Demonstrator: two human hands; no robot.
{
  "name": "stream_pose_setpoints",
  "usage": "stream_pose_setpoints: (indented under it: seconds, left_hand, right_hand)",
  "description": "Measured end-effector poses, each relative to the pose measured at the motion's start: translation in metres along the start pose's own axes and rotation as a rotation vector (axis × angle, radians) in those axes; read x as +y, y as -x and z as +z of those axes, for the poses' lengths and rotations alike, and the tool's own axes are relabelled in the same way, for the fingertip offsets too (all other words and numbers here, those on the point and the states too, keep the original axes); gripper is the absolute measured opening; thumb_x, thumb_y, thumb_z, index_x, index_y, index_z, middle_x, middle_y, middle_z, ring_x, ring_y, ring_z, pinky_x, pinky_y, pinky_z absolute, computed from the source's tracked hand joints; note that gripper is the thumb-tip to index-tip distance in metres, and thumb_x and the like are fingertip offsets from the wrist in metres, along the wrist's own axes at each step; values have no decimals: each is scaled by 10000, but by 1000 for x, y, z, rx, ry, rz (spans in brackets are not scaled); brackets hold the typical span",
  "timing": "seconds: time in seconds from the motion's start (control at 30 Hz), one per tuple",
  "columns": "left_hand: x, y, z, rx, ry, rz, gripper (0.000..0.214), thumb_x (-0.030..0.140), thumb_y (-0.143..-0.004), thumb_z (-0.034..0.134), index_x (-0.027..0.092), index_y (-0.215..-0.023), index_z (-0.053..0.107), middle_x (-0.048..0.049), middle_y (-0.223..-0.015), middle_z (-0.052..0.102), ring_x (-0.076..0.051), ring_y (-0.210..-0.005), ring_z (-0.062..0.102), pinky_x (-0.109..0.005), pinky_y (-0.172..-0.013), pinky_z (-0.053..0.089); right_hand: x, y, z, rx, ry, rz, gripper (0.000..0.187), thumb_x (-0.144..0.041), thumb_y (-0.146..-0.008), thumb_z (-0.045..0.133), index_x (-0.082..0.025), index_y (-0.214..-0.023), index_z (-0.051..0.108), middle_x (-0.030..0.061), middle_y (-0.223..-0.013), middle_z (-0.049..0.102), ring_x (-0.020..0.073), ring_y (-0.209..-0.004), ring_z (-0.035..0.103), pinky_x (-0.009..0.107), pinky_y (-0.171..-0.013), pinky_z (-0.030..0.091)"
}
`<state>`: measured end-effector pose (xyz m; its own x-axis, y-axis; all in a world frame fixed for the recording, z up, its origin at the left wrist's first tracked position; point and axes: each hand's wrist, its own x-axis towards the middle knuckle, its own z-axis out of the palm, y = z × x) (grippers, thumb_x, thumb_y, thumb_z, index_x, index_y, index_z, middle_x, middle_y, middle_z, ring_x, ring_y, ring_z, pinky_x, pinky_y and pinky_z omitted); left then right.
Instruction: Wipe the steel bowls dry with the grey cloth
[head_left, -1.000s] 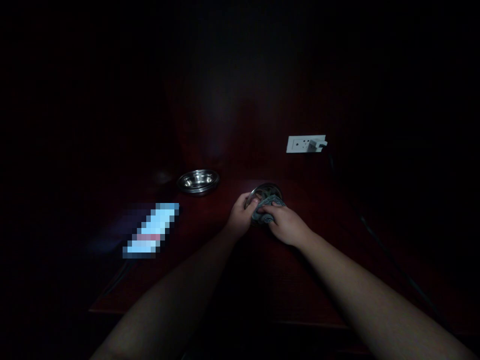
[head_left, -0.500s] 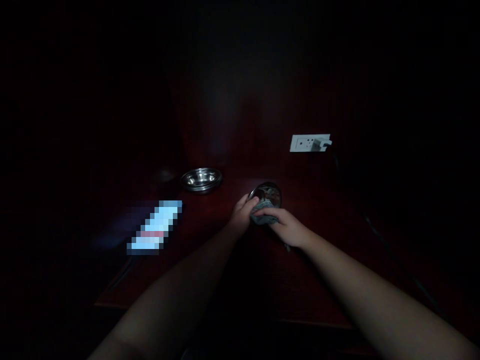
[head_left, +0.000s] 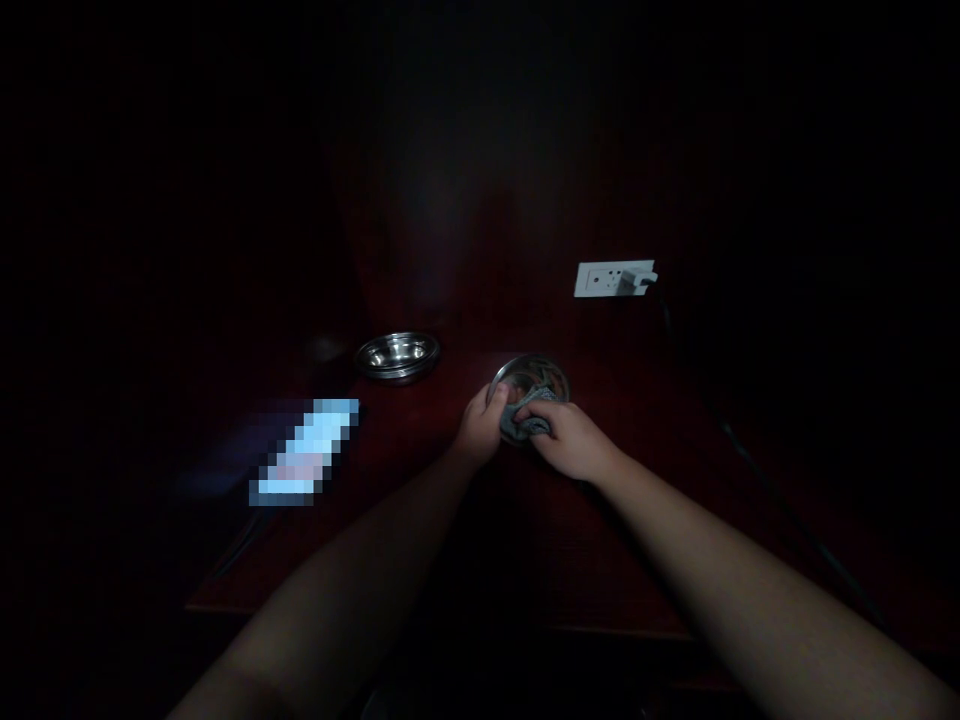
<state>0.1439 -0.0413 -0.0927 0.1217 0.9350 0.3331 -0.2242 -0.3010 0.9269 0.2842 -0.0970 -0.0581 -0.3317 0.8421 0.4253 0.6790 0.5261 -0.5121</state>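
Note:
A shiny metal bowl is tilted with its inside facing me, above the dark red tabletop. My left hand grips its left rim, thumb on the near side and fingers hidden behind. In my right hand is a bunched grey-green cloth, pressed against the bowl's lower inside. Both hands are closed. To the left, a small stack of similar metal bowls rests on the table.
A phone with a lit, pixelated screen lies at the left. On the back wall is a white socket plate with a plug in it. A dark cable runs along the right. The table's front edge is near me; surroundings are very dark.
The bowl has turned so more of its inside and rim shows. My right hand and the cloth have shifted within the bowl, and the cloth is bunched differently. The view has moved slightly.

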Motion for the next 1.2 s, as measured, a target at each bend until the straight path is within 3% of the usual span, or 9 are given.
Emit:
stream_pose_setpoints:
  seconds: [0.23,0.37,0.6,0.87,1.1,1.2]
  left_hand:
    - [11,2,2,-140,170,-94,291,294,-647,682,156,-902,657,-25,-863,668,-156,-812,587,-274,-778,437]
    - [10,1,2,-4,191,-148,137,277,-664,604,156,-723,631,-1,-697,631,-139,-681,560,-277,-702,443]
    - [4,-1,5,117,231,-185,192,349,-681,603,167,-740,593,7,-673,608,-143,-675,574,-303,-726,451]
    - [9,5,8,62,365,-204,470,520,-647,683,155,-938,627,-56,-922,678,-199,-921,624,-323,-872,448]
    - [5,5,10,-10,384,-237,533,599,-728,571,142,-991,647,-102,-1081,671,-248,-1096,581,-363,-974,419]
    - [3,6,12,-62,424,-207,520,552,-709,626,160,-1051,626,-95,-1125,656,-246,-1111,575,-367,-987,408]
  right_hand:
    - [6,2,5,-63,203,-101,365,-87,-648,554,-151,-1002,616,118,-1030,622,249,-1004,547,393,-924,413]
    - [4,4,5,-83,160,-172,381,-103,-660,569,-159,-1035,613,104,-1053,621,245,-1044,534,389,-938,411]
    - [3,5,9,-54,-80,-264,520,-74,-669,541,-175,-1179,546,117,-1212,571,244,-1152,511,436,-1006,381]
    - [-2,5,12,11,-255,-301,623,-75,-695,549,-201,-1298,452,121,-1352,481,239,-1263,440,447,-1072,319]
    - [-9,5,14,121,-169,-254,657,-132,-728,586,-178,-1357,401,136,-1403,434,253,-1317,378,468,-1103,281]
    - [-6,4,15,162,-120,-209,648,-116,-714,576,-184,-1341,428,129,-1381,464,258,-1318,378,479,-1100,288]
